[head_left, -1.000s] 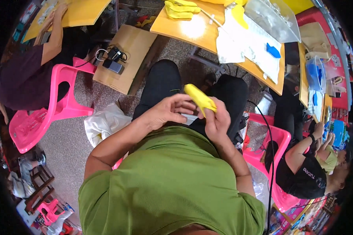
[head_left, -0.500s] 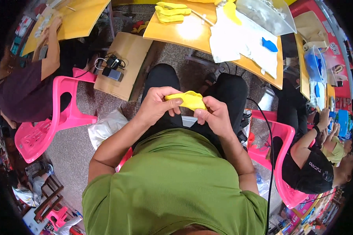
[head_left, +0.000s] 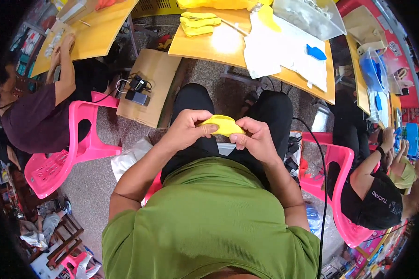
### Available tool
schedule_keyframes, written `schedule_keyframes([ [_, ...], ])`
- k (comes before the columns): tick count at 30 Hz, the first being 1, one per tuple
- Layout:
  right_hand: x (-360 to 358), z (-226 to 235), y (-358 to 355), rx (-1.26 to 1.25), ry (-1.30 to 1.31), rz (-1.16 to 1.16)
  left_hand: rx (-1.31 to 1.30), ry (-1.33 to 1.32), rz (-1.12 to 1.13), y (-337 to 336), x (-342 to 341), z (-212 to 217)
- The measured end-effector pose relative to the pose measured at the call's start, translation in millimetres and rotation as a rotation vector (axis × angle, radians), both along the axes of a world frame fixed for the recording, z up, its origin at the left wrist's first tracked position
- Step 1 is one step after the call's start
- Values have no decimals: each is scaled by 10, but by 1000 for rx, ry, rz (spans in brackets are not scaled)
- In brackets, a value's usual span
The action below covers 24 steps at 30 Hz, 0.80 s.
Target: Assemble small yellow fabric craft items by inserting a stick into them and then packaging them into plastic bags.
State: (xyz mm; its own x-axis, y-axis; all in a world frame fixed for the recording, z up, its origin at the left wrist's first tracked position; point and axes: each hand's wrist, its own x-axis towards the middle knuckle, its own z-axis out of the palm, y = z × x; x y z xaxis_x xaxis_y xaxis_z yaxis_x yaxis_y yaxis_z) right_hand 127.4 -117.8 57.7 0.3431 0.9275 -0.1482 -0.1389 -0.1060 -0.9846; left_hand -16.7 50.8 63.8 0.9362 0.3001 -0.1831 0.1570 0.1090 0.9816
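Above my lap, a small yellow fabric piece [head_left: 226,126] is stretched between my two hands, its upper edge gaping like a fold or opening. My left hand [head_left: 189,129] pinches its left end, thumb on top. At the right end my right hand [head_left: 256,138] grips it between thumb and fingers. The finger undersides are hidden. On the table [head_left: 228,52] ahead lie a stack of similar yellow pieces [head_left: 200,25], a white cloth [head_left: 265,53] and a blue piece [head_left: 316,52].
A clear plastic bin [head_left: 307,21] stands at the table's far right. Left of my knees is a cardboard box [head_left: 146,69] with black adapters [head_left: 138,93] on it. Pink chairs [head_left: 81,144] flank me, with people seated at both sides. A black cable [head_left: 322,158] runs down my right.
My hands have drawn slightly closer together, and the yellow piece looks shorter and more arched between them. My view has shifted a little; both hands keep their hold.
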Motion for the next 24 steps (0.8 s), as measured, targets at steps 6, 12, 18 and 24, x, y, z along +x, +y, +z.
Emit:
schedule_keyframes([
  [6, 55, -24, -4, 94, 51, 48, 269, -30, -11, -47, -27, 144],
  [12, 40, -75, -8, 128, 62, 16, 130, -208, 65, -160, 70, 82],
  [18, -18, -66, 41, 145, 87, -66, 286, -102, 54, -113, 8, 109],
  [24, -39, -102, 20, 207, 97, -108, 60, -36, 69, -132, 3, 209],
])
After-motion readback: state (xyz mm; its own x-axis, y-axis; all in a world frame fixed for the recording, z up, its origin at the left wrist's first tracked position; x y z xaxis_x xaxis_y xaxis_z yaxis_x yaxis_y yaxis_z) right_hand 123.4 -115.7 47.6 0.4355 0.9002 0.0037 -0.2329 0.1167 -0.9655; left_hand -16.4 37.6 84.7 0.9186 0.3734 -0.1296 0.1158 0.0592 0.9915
